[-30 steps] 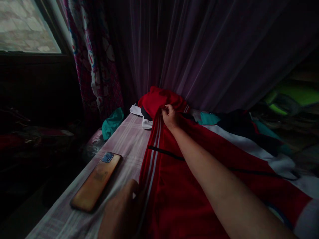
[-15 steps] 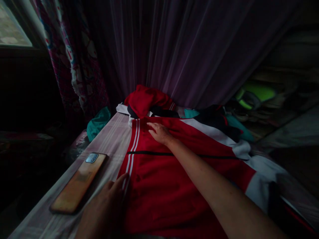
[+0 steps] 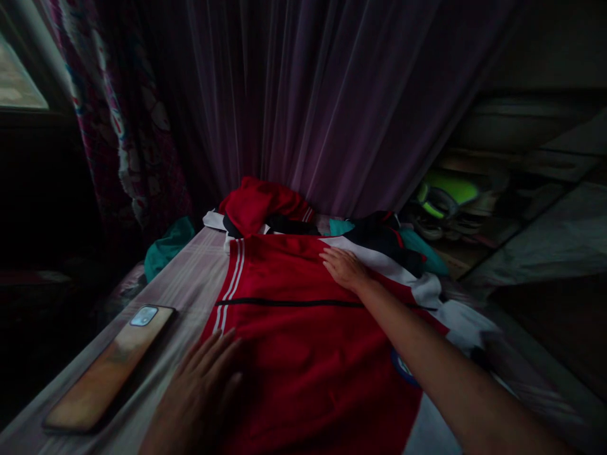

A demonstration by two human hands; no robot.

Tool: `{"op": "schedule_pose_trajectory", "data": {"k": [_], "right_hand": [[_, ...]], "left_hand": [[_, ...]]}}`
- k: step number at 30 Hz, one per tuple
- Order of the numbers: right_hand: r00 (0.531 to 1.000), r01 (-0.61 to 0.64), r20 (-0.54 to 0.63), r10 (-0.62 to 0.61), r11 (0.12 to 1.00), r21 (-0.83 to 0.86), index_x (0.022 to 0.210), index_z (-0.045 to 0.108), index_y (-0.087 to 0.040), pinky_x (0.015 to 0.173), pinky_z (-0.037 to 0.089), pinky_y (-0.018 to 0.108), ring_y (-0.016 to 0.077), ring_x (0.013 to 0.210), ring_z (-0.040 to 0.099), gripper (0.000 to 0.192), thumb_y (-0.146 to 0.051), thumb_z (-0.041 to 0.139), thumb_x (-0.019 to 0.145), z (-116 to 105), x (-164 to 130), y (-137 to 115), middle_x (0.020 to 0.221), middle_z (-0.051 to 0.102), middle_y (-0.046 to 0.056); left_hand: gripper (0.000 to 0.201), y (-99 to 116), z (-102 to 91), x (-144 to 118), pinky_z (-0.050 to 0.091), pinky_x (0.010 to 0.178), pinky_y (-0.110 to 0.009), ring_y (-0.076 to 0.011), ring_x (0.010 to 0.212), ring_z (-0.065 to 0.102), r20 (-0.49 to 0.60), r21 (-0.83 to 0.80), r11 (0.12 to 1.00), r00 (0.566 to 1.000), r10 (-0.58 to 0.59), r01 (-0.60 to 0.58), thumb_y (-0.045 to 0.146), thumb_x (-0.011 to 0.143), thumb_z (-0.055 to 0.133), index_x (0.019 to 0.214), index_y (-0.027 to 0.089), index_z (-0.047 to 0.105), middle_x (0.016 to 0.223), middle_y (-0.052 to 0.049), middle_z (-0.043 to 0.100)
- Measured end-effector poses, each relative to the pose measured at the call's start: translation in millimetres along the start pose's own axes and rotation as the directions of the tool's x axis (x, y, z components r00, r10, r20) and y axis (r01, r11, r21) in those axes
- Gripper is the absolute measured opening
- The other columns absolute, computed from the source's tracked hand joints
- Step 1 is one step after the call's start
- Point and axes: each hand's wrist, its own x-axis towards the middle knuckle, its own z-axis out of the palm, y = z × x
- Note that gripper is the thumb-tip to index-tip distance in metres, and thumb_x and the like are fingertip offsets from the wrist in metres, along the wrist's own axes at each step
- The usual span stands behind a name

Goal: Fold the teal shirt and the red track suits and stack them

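Note:
A red and white jacket lies spread flat, with a black zipper line across it and two white stripes along its hem on the left. A round blue badge shows partly beside my right forearm. My right hand rests on the far part of the jacket near its white panel, fingers stretched out. At the striped hem, my left hand lies with fingers apart over the jacket's near left edge. Neither hand grips the cloth.
A phone lies face down on the pale checked cloth at the left. Behind the jacket are a bundled red garment and dark clothes. Teal fabric hangs at the left edge. Shelves with a bright green item stand right.
My right hand has slid rightward across the jacket, away from the striped hem. My left hand's fingers have spread over the hem. The camera view has shifted slightly.

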Motion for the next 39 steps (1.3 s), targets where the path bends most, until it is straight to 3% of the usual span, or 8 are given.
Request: {"op": "schedule_pose_trajectory", "data": {"k": [5,10,16,19,25,29,33,39], "right_hand": [[0.959,-0.221,0.151,0.240,0.966,-0.132,0.145,0.049,-0.024,0.117,0.021,0.057,0.0269,0.147,0.031,0.050,-0.039,0.035,0.100,24,51,19,0.158,0.040,0.012],[0.948,-0.271,0.133,0.290,0.952,-0.143,0.142,0.053,-0.022,0.116,0.020,0.058,0.0281,0.145,0.033,0.048,-0.036,0.036,0.098,27,61,21,0.157,0.041,0.013],[0.996,-0.046,-0.076,0.052,0.996,0.081,0.131,0.063,-0.020,0.108,0.036,0.043,0.0267,0.122,0.055,0.041,-0.027,0.041,0.097,2,54,-47,0.135,0.064,0.011],[0.991,0.103,0.068,-0.118,0.976,0.190,0.140,0.056,-0.026,0.110,0.036,0.041,0.0247,0.130,0.050,0.044,-0.034,0.042,0.099,8,70,-89,0.144,0.057,0.007],[0.969,-0.066,0.247,0.016,0.979,0.194,0.148,0.045,-0.023,0.113,0.032,0.052,0.0289,0.140,0.042,0.051,-0.041,0.038,0.101,20,89,-115,0.155,0.043,0.013],[0.977,-0.011,0.211,-0.032,0.980,0.199,0.151,0.041,-0.025,0.117,0.030,0.044,0.0244,0.143,0.038,0.055,-0.038,0.046,0.098,1,38,-97,0.158,0.040,0.010],[0.983,-0.030,0.183,0.000,0.987,0.157,0.141,0.055,-0.022,0.115,0.034,0.046,0.0276,0.140,0.043,0.049,-0.034,0.055,0.093,-28,-56,-47,0.152,0.047,0.013],[0.932,-0.354,0.157,0.328,0.917,0.184,0.117,0.073,-0.020,0.106,0.045,0.040,0.0270,0.121,0.061,0.034,-0.028,0.055,0.089,-75,-208,57,0.129,0.068,0.012]], "left_hand": [[0.070,14,-6.5,8,0.040,0.115,-0.046,-0.0259,0.138,0.048,0.119,-0.024,0.999,0.992,0.051,-0.049,0.044,0.093,0.050,0.157,0.041,0.021,0.155,0.000,0.044],[0.075,15,-9.0,6,0.041,0.114,-0.046,-0.0270,0.139,0.048,0.112,0.008,0.999,0.993,0.045,-0.046,0.047,0.093,0.052,0.158,0.040,0.015,0.158,-0.001,0.039],[0.071,13,-3.8,7,0.042,0.113,-0.047,-0.0268,0.138,0.048,0.105,0.062,0.995,0.992,0.069,-0.075,0.053,0.094,0.049,0.157,0.040,0.019,0.158,-0.001,0.039],[0.075,13,-0.7,4,0.042,0.113,-0.043,-0.0262,0.138,0.048,0.071,0.073,0.997,0.997,0.020,-0.025,0.055,0.094,0.046,0.159,0.035,0.014,0.159,-0.004,0.039],[0.077,11,5.1,2,0.031,0.118,-0.047,-0.0256,0.139,0.047,0.047,0.077,0.997,0.999,0.024,-0.028,0.055,0.096,0.042,0.160,0.029,0.010,0.157,-0.008,0.042],[0.067,9,9.7,5,0.026,0.119,-0.052,-0.0264,0.142,0.043,0.064,0.075,0.997,0.998,0.010,-0.015,0.056,0.097,0.040,0.157,0.031,0.025,0.157,-0.006,0.041],[0.061,7,10.1,11,0.029,0.116,-0.057,-0.0284,0.139,0.047,0.036,0.031,1.000,0.999,-0.004,0.002,0.056,0.098,0.035,0.152,0.028,0.040,0.154,-0.009,0.047],[0.056,15,-11.1,18,0.051,0.097,-0.043,-0.0251,0.104,0.069,-0.121,-0.057,0.994,0.989,0.082,-0.090,0.055,0.099,0.029,0.114,0.022,0.071,0.114,-0.011,0.074]]}}
